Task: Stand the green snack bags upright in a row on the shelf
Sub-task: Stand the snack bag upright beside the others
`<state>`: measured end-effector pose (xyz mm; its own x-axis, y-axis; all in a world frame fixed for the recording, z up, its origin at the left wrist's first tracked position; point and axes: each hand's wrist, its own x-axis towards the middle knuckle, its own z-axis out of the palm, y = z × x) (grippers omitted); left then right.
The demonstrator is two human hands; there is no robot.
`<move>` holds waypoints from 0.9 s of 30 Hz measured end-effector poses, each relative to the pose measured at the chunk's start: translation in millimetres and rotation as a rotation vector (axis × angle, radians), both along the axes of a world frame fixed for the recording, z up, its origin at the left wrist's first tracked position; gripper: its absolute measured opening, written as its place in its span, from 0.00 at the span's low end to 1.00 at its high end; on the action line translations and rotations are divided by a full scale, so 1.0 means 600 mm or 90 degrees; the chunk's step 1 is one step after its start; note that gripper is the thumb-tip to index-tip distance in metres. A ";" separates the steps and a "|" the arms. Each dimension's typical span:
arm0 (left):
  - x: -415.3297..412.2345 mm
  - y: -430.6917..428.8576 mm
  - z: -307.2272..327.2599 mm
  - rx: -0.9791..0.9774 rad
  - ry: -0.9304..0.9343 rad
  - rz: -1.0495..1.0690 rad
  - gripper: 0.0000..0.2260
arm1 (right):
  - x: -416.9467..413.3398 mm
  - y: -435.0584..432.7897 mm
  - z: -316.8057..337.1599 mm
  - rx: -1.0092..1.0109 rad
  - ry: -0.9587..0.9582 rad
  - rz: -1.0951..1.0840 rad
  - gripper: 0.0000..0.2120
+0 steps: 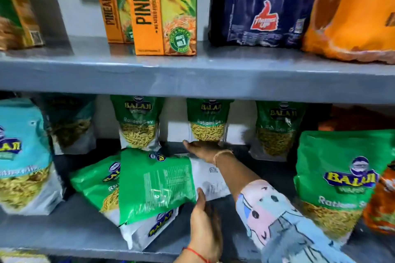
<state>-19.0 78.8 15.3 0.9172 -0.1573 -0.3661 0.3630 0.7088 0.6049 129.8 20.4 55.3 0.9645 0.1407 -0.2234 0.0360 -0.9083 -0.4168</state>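
The fingers (188, 144) of your right hand (203, 148) lie straight and together at the foot of the middle upright Ratlami Sev bag (207, 123). Your left hand (205, 226) touches the white end of a back-up green bag (156, 183); I cannot tell whether it grips the bag. This bag lies on other fallen bags (96, 179) on the grey shelf (64, 230), and two upright bags (139, 123) flank the middle one.

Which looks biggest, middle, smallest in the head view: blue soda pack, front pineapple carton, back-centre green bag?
Blue soda pack
Front pineapple carton: close second, both cropped at top
Back-centre green bag: smallest, but farther back
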 end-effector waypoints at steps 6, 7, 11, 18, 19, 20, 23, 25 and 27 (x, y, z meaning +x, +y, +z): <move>0.011 -0.015 0.002 -0.016 -0.034 0.013 0.17 | -0.029 -0.009 0.007 0.080 0.018 -0.044 0.33; 0.014 -0.016 0.002 -0.009 -0.040 0.005 0.19 | -0.036 -0.016 0.011 0.099 -0.004 -0.059 0.33; 0.034 -0.017 0.012 0.000 -0.079 -0.002 0.23 | -0.057 -0.064 -0.003 0.220 -0.129 -0.159 0.31; 0.120 -0.004 0.031 0.100 -0.164 0.077 0.22 | -0.134 -0.104 -0.078 0.586 -0.283 -0.372 0.18; 0.134 0.000 0.028 0.125 -0.169 0.074 0.23 | -0.148 -0.098 -0.093 0.606 -0.301 -0.386 0.18; 0.144 0.001 0.025 0.143 -0.166 0.053 0.23 | -0.160 -0.095 -0.109 0.616 -0.324 -0.395 0.18; 0.162 0.010 0.025 0.210 -0.144 -0.001 0.28 | -0.178 -0.081 -0.139 0.596 -0.372 -0.375 0.19; 0.163 0.015 0.030 0.253 -0.141 -0.020 0.29 | -0.176 -0.076 -0.143 0.579 -0.365 -0.358 0.21; 0.167 0.021 0.028 0.283 -0.133 -0.036 0.28 | -0.182 -0.069 -0.138 0.556 -0.405 -0.371 0.28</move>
